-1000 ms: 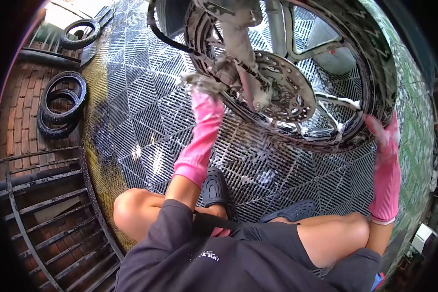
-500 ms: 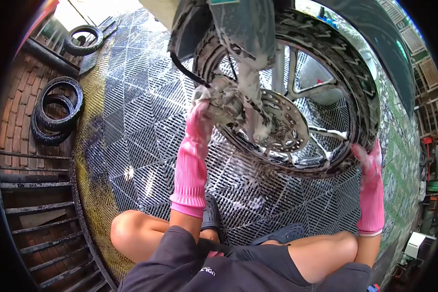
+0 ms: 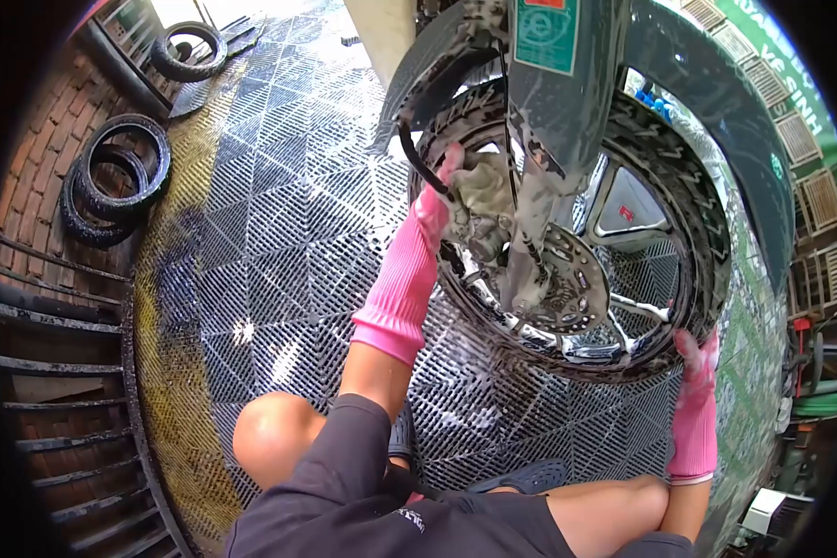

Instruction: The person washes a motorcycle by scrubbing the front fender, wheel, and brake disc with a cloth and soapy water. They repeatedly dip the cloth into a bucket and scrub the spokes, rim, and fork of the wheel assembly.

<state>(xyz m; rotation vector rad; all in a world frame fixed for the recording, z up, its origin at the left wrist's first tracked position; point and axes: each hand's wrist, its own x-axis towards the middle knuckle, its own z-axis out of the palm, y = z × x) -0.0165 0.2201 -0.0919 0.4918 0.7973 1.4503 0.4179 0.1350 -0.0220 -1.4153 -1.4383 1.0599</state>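
A soapy motorcycle wheel with a black tyre (image 3: 674, 153) and a drilled brake disc (image 3: 578, 284) stands before me. My left hand (image 3: 437, 205), in a pink glove, presses a beige, foamy rag (image 3: 484, 189) against the brake caliper (image 3: 482, 237) beside the fork leg (image 3: 558, 121). Part of that hand is behind the rag and the hose. My right hand (image 3: 698, 365), in a matching glove, grips the tyre's lower right edge, thumb on the near side. Its other fingers are partly hidden.
A dark front mudguard (image 3: 446, 70) and body panel (image 3: 716, 102) hang over the wheel. Wet ribbed floor tiles (image 3: 298, 270) lie beneath. Loose tyres (image 3: 126, 167) rest at the left beside a black metal grate (image 3: 65, 409). Green hose (image 3: 823, 400) lies at the far right.
My left hand has moved up the caliper with the rag, its fingers now higher beside the fork. The right hand stays on the tyre edge. The view has tilted upward.
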